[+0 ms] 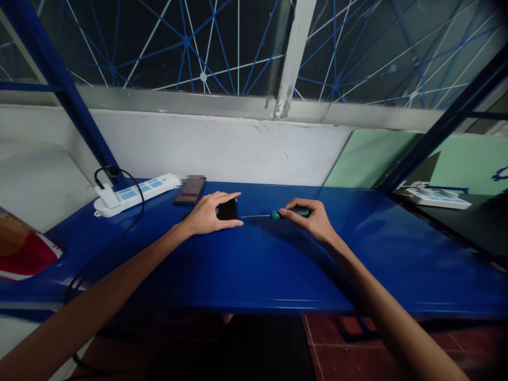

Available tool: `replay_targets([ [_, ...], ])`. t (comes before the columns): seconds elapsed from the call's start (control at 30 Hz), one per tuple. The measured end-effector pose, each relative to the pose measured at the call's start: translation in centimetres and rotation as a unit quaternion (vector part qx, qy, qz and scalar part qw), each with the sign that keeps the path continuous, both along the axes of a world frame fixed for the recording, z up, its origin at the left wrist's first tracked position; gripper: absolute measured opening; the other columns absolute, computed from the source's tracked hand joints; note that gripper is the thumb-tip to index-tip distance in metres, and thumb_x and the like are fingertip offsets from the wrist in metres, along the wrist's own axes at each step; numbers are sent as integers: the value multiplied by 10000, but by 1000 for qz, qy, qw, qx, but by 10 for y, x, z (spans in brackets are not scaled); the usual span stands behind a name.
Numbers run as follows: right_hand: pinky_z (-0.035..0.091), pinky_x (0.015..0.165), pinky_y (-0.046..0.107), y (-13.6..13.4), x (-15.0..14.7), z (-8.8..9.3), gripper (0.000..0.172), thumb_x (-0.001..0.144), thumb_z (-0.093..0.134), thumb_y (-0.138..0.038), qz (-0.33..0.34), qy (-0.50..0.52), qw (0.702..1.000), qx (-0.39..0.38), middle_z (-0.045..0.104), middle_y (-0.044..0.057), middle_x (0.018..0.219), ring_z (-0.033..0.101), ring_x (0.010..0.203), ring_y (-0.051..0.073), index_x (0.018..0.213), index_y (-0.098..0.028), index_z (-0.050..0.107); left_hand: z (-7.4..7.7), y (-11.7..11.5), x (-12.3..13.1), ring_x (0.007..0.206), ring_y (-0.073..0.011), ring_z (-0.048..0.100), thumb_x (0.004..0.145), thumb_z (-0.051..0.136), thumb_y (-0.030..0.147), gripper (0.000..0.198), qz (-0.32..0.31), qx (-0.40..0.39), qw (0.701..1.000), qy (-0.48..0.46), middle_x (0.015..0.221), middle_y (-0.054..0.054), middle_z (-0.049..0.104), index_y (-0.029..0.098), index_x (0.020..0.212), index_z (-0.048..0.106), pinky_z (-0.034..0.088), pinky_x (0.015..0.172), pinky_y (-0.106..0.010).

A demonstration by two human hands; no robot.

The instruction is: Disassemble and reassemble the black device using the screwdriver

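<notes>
My left hand [212, 214] is closed around a small black device [227, 209] that lies on the blue table [257, 264]. My right hand [311, 217] grips a screwdriver [278, 214] with a green handle. Its thin shaft lies level and points left, with the tip at the right edge of the black device. Both hands rest on the table near its back edge.
A phone [190, 190] lies behind my left hand. A white power strip [133, 193] with a plugged charger and a black cable [130, 222] sits at the back left. A red and orange bag [19, 248] is at far left. Papers [436, 196] lie on a dark surface at right.
</notes>
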State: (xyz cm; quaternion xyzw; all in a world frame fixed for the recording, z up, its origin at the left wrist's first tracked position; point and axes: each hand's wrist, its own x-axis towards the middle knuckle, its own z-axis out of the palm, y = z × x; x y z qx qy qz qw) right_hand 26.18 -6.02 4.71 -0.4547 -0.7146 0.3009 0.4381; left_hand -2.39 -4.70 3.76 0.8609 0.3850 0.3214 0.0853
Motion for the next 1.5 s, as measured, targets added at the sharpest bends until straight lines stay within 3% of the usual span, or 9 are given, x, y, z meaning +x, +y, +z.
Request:
replay_targets([
  [0.3,297,488,258,4,4,0,299,715,731,-447,15,-26,999,30,537,-11,622,402,525,95,794,-167,662,-7,5,-2,1065,-266,562,765,664,576,712,5,-2,999,39,1215,-105,612,260,1377,481,465,884,-428],
  [0.47,377,451,238,7,7,-3,382,704,752,-412,55,9,998,-26,653,36,781,494,532,99,970,-172,617,-9,4,-1,1061,-270,558,764,644,613,733,4,-16,997,79,1207,-99,619,264,1385,470,453,880,-423],
  [0.6,420,434,240,7,7,-5,400,694,764,-391,75,32,995,-52,674,59,853,531,553,108,990,-178,602,-11,4,1,1095,-279,546,764,628,638,747,-6,-26,994,108,1248,-97,606,268,1391,461,426,900,-433],
  [0.7,424,427,237,7,7,-6,378,692,765,-396,74,18,995,-67,668,48,816,524,541,102,961,-175,620,-14,5,2,1116,-282,542,775,618,638,739,-13,-25,991,127,1266,-96,600,270,1394,453,407,913,-437],
  [0.9,352,385,227,10,9,-12,350,842,594,-508,97,-73,983,-139,509,-33,482,447,400,88,831,-159,614,-16,7,0,1121,-290,540,784,594,657,748,-11,-28,989,142,1268,-106,596,270,1404,438,402,907,-440],
  [1.13,299,355,222,12,13,-18,426,729,744,-454,143,-28,967,-207,553,-56,597,407,376,73,958,-221,471,-21,9,-1,1123,-292,538,778,586,675,770,-17,-33,987,158,1280,-106,588,263,1410,433,398,910,-441],
  [1.27,308,401,243,15,15,-20,370,755,696,-507,121,-68,974,-179,518,-33,571,439,423,89,850,-188,534,-23,9,-1,1136,-288,530,779,578,685,776,-21,-31,985,170,1289,-108,583,258,1409,433,388,924,-435],
  [1.4,271,461,255,17,15,-20,417,838,566,-552,90,-151,979,-100,472,-13,575,372,499,85,708,-157,603,-23,9,-2,1150,-286,520,782,576,685,778,-20,-37,984,172,1302,-105,575,261,1416,421,391,925,-428],
  [1.5,280,487,256,17,14,-19,361,821,604,-530,106,-137,979,-103,517,-6,631,389,543,94,814,-170,592,-22,8,-2,1144,-285,518,780,575,688,785,-19,-43,984,170,1301,-105,572,265,1421,414,400,917,-421],
])
